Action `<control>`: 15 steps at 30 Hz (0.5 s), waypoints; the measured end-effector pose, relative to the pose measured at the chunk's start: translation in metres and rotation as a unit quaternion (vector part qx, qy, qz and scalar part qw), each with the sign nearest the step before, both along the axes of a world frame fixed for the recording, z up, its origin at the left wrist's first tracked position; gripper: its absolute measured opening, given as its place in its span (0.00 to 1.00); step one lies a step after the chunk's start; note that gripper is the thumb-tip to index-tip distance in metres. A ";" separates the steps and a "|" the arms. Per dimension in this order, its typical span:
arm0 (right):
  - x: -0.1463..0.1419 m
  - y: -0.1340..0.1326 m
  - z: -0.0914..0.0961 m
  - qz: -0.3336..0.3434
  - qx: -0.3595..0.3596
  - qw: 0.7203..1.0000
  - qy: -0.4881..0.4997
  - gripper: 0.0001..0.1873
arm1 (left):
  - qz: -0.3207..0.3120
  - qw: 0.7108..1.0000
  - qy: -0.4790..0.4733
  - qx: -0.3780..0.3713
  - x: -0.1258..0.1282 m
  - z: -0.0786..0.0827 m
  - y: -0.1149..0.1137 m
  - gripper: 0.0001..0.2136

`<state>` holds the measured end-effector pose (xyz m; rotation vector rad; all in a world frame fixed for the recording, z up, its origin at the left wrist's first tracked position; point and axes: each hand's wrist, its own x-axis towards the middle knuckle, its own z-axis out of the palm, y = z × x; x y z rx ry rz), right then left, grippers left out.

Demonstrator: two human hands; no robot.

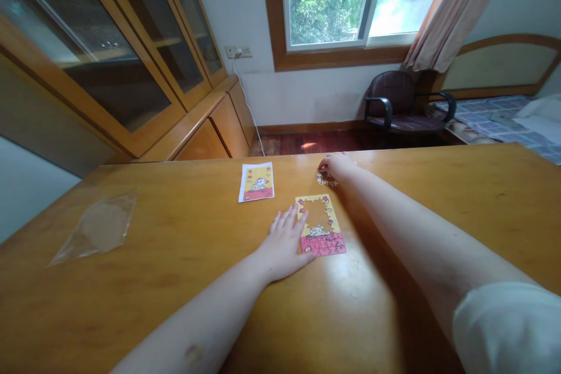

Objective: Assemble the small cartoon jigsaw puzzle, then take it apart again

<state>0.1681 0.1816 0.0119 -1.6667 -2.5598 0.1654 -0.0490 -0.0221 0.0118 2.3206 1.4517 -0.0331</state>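
A jigsaw puzzle (323, 244) lies flat on the wooden table, its pink bottom and yellow border joined, with a gap in the upper middle where the table shows through. My left hand (284, 244) rests open along the puzzle's left edge, fingers spread. Farther back, my right hand (338, 166) reaches over a small heap of loose puzzle pieces (326, 180). Its fingers are bent down at the heap's far side, and whether a piece is between them is too small to make out. A picture card (258, 182) showing a white cartoon animal lies left of the heap.
A clear plastic bag (103, 223) lies on the left of the table (184, 292). Behind the far table edge are a glass-door cabinet (131, 70), a white cord (249, 102), a brown armchair (397, 102) and a bed (499, 120). A window (328, 6) is above.
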 end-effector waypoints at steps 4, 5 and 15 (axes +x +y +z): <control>-0.004 0.000 -0.002 -0.042 -0.004 0.999 -0.010 0.09 | 0.000 1.000 -0.007 0.006 -0.001 -0.002 0.000 0.42; -0.004 0.000 -0.001 -0.050 -0.009 0.999 -0.012 0.09 | 0.001 1.000 -0.009 0.007 -0.001 -0.002 0.000 0.42; -0.004 0.002 0.000 -0.085 -0.040 0.994 0.050 0.04 | 0.002 1.000 -0.017 0.009 0.000 -0.003 0.000 0.43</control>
